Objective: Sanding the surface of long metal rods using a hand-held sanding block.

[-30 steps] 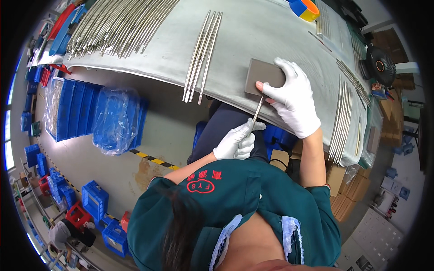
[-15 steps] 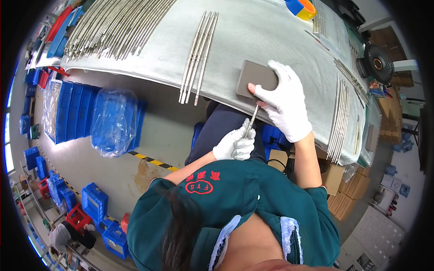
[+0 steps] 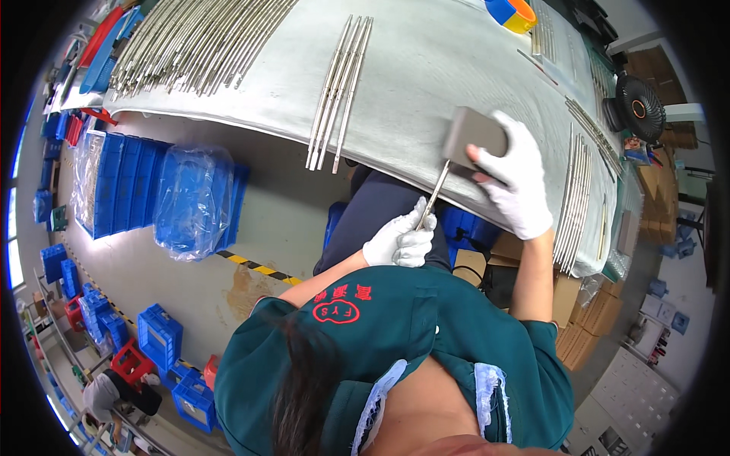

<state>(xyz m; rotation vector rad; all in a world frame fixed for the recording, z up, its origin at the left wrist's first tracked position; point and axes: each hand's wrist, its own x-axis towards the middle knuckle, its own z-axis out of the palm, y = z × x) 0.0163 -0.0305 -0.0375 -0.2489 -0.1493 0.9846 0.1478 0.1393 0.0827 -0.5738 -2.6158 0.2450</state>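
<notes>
My left hand (image 3: 399, 241), in a white glove, is closed around the near end of a thin metal rod (image 3: 439, 190) just off the table's front edge. The rod slants up and away to the right. Its far end meets the lower left corner of a grey-brown rectangular block (image 3: 470, 135); whether the two touch, I cannot tell. My right hand (image 3: 523, 186), also gloved, grips this block from its right side, the bare thumb tip lying on its face. The block is tilted and slightly blurred above the table edge.
A short row of metal rods (image 3: 340, 95) lies left of the block, a large bundle (image 3: 198, 45) farther left, and another row (image 3: 574, 201) at right. A blue-yellow tape roll (image 3: 513, 14) and a black fan (image 3: 637, 108) stand beyond. Blue crates (image 3: 125, 186) stand left below the table.
My right hand has moved to the right with the block. The rod's far end now shows at the block's corner instead of by my right fingers. My left hand has shifted slightly right.
</notes>
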